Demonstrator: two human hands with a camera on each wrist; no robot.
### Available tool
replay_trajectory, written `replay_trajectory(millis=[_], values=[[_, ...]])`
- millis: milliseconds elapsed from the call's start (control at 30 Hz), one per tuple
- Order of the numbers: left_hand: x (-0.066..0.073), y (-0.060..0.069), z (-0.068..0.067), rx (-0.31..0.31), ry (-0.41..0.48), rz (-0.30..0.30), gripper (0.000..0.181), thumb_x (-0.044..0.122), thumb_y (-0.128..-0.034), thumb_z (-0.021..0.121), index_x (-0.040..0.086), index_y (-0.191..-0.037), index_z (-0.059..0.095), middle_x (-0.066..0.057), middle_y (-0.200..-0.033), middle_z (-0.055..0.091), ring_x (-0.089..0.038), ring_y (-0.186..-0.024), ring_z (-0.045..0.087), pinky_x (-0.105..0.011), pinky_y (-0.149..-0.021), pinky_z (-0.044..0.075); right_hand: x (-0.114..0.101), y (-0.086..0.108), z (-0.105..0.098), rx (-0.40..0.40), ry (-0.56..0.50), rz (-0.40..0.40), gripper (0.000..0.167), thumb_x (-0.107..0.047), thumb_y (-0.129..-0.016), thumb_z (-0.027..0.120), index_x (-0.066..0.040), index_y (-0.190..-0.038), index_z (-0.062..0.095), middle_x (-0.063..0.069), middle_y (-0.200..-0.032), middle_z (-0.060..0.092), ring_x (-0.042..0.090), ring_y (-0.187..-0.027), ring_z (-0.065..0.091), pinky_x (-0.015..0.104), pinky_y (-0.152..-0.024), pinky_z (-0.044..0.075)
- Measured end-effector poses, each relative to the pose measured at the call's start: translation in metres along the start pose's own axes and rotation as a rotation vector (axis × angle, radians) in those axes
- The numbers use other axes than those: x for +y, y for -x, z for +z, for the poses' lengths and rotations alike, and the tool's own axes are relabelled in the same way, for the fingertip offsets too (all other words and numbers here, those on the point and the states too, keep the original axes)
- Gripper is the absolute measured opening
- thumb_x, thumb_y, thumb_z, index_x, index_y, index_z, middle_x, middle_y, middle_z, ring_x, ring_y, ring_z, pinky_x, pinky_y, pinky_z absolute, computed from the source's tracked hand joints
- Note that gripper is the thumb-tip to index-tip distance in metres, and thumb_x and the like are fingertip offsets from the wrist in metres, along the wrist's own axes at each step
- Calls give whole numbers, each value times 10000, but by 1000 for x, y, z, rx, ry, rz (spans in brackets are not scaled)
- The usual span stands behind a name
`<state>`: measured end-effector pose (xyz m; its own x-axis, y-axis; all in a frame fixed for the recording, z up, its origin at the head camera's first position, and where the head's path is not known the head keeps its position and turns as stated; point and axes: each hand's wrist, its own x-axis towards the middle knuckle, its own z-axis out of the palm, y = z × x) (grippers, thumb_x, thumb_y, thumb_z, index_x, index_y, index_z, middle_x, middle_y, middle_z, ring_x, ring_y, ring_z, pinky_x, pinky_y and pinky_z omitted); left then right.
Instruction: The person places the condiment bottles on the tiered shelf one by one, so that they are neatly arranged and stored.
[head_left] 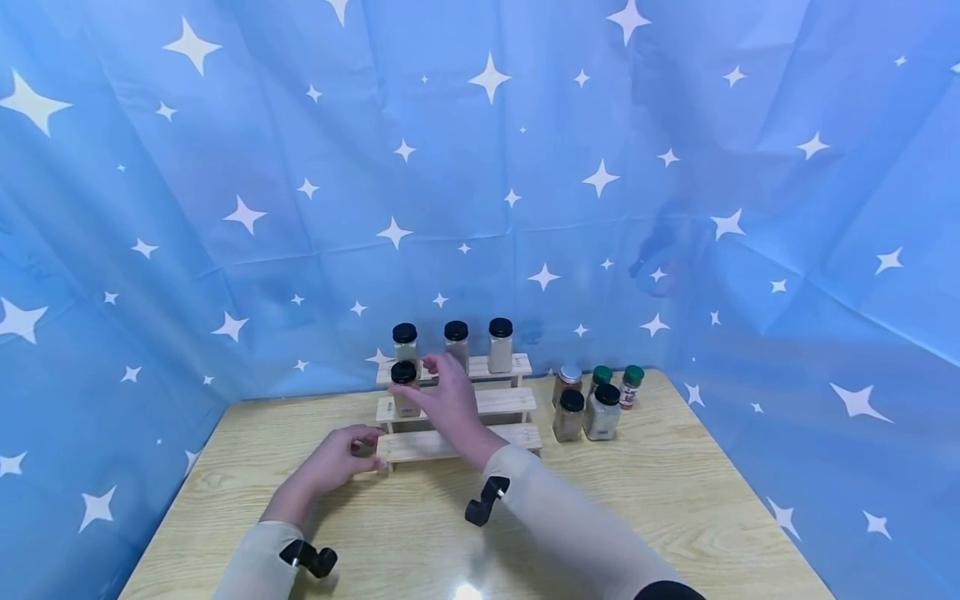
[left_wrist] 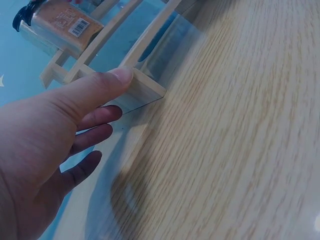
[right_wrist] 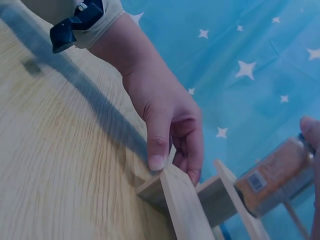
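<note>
A three-step wooden rack (head_left: 457, 446) stands on the table. My left hand (head_left: 341, 458) holds the left end of its lowest step. The thumb lies on that end in the left wrist view, with the other fingers behind. On the left of the middle step, a black-lidded spice jar (head_left: 406, 402) stands upright. My right hand (head_left: 453, 404) holds this jar near its lid, thumb across the front. Orange-brown contents and a barcode label show on the jar (left_wrist: 65, 25) in the left wrist view. In the right wrist view, only part of my right hand (right_wrist: 312, 132) shows.
Three black-lidded jars, left (head_left: 405, 343), middle (head_left: 457, 343) and right (head_left: 500, 346), stand on the top step. Right of the rack, several jars stand on the table, including a white-lidded one (head_left: 567, 383) and a green-lidded one (head_left: 631, 387). A starry blue curtain (head_left: 450, 192) hangs behind.
</note>
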<state>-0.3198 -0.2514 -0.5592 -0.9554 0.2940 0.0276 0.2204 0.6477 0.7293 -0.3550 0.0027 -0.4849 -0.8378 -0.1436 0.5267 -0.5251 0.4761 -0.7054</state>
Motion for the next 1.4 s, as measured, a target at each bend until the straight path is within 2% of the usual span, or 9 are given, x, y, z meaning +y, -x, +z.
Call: replay_trajectory(millis=[200, 400, 533, 800, 1000, 1167, 1400], values=[[-1, -1, 1, 7, -1, 8, 533, 304, -938, 921, 105, -1401, 746, -49, -1276, 749, -307, -1216, 692, -576, -1077, 573, 3, 9, -29, -76, 43, 26, 571, -411, -922, 930, -126, -1345, 673, -1, -1269, 669, 186, -1165, 657, 367, -1007, 601], [-2, -2, 2, 18, 13, 21, 518, 263, -931, 930, 85, -1383, 751, -47, -1257, 752, -289, -1196, 693, -564, -1065, 581, 13, 21, -65, -167, 53, 51, 525, -368, -958, 905, -97, -1349, 682, 9, -1273, 676, 211, -1186, 661, 412, -1035, 595], [-2, -1, 2, 20, 15, 16, 529, 265, -930, 931, 84, -1391, 746, -50, -1256, 750, -292, -1196, 694, -566, -1063, 581, 22, 31, -89, -185, 72, 61, 494, -346, -972, 893, -98, -1344, 683, 27, -1277, 692, 239, -1186, 671, 443, -1025, 599], [-1, 0, 1, 18, 22, 11, 539, 271, -931, 930, 78, -1397, 741, -58, -1259, 750, -302, -1207, 691, -575, -1077, 571, 50, 49, -137, -112, 106, 51, 471, -288, -963, 907, -120, -1346, 691, 36, -1257, 702, 282, -1177, 686, 493, -1005, 607], [-2, -1, 1, 20, 20, 11, 545, 290, -933, 929, 87, -1403, 742, -46, -1268, 751, -292, -1211, 689, -570, -1077, 571, 65, 53, -172, -52, 142, 31, 451, -254, -975, 894, -63, -1334, 699, 100, -1253, 700, 334, -1151, 682, 581, -993, 602], [-3, -2, 1, 15, 15, 22, 555, 296, -933, 928, 80, -1408, 737, -60, -1276, 749, -301, -1212, 692, -572, -1076, 572, 80, 57, -198, -7, 178, 69, 438, -213, -977, 892, -51, -1329, 690, 155, -1255, 691, 368, -1152, 672, 567, -983, 598], [-2, -1, 1, 16, 20, 4, 539, 279, -933, 930, 86, -1400, 743, -50, -1264, 748, -295, -1212, 689, -573, -1080, 569, 101, 62, -228, 47, 206, 118, 435, -204, -992, 875, -19, -1336, 684, 191, -1277, 678, 420, -1181, 654, 606, -978, 581]])
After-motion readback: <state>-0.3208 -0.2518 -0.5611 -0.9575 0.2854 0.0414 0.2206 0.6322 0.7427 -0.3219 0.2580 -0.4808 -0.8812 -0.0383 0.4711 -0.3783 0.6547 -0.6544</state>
